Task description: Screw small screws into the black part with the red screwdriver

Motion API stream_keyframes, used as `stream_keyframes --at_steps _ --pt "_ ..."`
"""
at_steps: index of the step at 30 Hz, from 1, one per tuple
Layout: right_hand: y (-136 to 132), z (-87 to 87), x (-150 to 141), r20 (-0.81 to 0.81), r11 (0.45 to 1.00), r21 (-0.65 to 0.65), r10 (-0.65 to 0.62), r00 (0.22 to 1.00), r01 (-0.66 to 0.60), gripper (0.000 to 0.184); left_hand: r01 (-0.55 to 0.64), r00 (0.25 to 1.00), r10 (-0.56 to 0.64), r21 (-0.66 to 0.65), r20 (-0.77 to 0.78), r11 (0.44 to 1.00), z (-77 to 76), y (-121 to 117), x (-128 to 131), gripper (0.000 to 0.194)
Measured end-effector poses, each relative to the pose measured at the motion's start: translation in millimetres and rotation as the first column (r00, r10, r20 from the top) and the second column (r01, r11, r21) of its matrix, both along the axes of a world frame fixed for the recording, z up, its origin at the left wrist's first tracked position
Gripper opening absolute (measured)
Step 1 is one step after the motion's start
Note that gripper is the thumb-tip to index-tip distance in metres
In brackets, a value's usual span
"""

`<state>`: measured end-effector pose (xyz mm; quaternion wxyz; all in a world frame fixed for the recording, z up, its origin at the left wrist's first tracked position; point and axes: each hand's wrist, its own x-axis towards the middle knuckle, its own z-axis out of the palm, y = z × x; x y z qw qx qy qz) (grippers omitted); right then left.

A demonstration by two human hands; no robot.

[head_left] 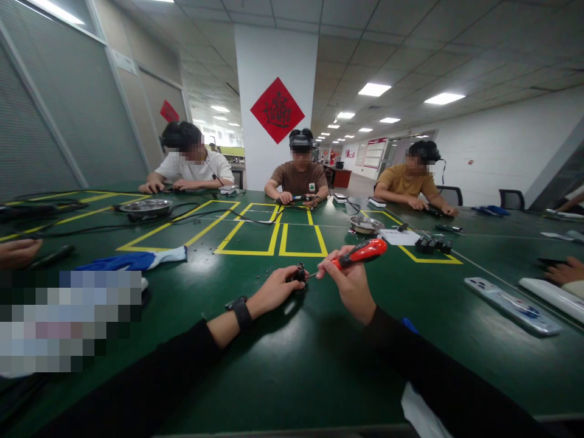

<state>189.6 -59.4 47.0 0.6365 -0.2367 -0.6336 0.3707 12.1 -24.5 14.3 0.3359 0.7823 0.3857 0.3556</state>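
My left hand is closed around a small black part with a round top, held just above the green table. Its exact kind is too small to make out. In my right hand is a screwdriver with a red and black handle, gripped near the front of the handle. The thin metal shaft points left, and its tip meets or nearly meets the right side of the black part. A few tiny dark pieces lie on the table just left of the black part.
Blue and white gloves lie to the left. Ahead stand metal bowls and several black parts beside white paper. A phone lies right. Three people sit opposite; other hands show at both sides.
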Motion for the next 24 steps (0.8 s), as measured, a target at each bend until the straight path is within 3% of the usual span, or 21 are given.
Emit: stream_keyframes --at_steps 5,11,19,24 --pt "1.8 -3.7 1.7 -0.065 0.998 -0.042 0.051 0.997 -0.054 0.024 0.002 1.0 -0.002 -0.009 0.007 1.0 -1.8 0.2 0.1 0.03" --pt "-1.5 3.0 4.1 0.066 0.997 -0.007 -0.077 0.995 0.077 0.019 0.013 1.0 -0.013 -0.017 0.02 1.0 -2.8 1.6 -0.2 0.03" --pt "4.4 -1.9 0.3 -0.207 0.977 -0.123 0.148 0.967 -0.176 0.013 0.006 1.0 -0.006 -0.013 0.002 1.0 0.8 -0.9 1.1 0.03" --pt "0.3 -2.5 0.9 -0.013 0.996 -0.076 0.04 0.999 -0.041 0.024 0.008 1.0 -0.008 -0.006 0.001 1.0 -0.1 -0.4 0.6 0.029"
